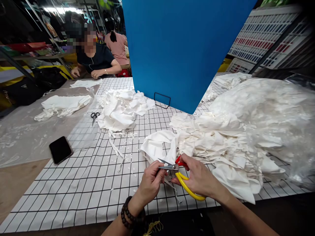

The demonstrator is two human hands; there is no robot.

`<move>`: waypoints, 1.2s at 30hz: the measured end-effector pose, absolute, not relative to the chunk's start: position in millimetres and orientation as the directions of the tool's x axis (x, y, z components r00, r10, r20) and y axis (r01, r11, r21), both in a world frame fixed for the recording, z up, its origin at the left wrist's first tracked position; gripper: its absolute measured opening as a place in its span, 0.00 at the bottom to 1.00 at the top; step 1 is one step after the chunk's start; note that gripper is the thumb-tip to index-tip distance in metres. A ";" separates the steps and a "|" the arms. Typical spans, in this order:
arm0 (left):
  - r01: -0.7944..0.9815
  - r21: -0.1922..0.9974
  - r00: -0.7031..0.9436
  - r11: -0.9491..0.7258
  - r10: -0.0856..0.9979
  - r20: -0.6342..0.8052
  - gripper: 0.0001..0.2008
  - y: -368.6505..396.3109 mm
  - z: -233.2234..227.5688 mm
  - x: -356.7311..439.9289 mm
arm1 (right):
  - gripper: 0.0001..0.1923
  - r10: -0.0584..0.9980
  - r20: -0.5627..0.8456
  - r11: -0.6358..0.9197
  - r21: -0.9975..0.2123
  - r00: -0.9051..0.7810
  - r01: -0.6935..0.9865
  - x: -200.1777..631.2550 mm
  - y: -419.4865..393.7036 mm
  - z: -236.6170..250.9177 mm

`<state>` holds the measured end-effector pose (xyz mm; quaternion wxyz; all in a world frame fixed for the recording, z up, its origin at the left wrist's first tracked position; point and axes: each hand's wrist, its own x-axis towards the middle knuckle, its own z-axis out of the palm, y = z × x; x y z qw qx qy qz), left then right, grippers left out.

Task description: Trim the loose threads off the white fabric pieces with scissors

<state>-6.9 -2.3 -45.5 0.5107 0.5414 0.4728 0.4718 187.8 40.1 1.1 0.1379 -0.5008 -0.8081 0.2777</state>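
A black phone (60, 149) lies at the left edge of the checked tablecloth (81, 193), with small black scissors (94, 116) farther back beside a heap of white cloth pieces (121, 109). Near the front edge, the left hand (150, 182) pinches a white cloth piece (157, 146). The right hand (198, 178) is closed around the handles of yellow-and-red scissors (180, 175), their blades open at the cloth, beside the large white pile (236, 137).

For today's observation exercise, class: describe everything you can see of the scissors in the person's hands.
The scissors have short silver metal blades and large loop handles, one yellow, one red. The blades stand slightly parted, tips pointing left towards a white cloth piece. The right hand grips the handles, the yellow loop curving out below it. The left hand touches the blades near the pivot. They are held just above the checked table cover.
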 end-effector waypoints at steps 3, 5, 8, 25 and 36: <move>0.020 0.999 0.113 -0.026 0.993 0.024 0.12 -2.7 -44.6 -7.4 | 0.21 0.889 -0.063 0.347 -0.555 -0.454 0.756 187.7 39.7 0.8; 0.008 1.000 0.120 -0.020 0.993 0.019 0.12 -2.8 -43.6 -7.1 | 0.21 0.891 -0.066 0.350 -0.532 -0.450 0.771 188.3 38.9 -0.4; -0.011 1.000 0.123 -0.006 0.992 0.007 0.13 -3.0 -42.3 -6.4 | 0.19 0.900 -0.051 0.359 -0.480 -0.434 0.801 190.5 37.2 -3.1; -0.134 0.985 0.124 0.106 0.988 -0.089 0.14 -6.9 -43.1 -8.3 | 0.22 0.885 -0.089 0.261 -0.717 -0.456 0.646 198.7 39.2 -23.7; 0.408 0.903 -0.033 0.139 0.990 -0.137 0.20 4.7 -36.6 -65.3 | 0.23 0.958 -0.236 -0.050 -0.701 -0.165 0.711 169.5 74.5 -54.7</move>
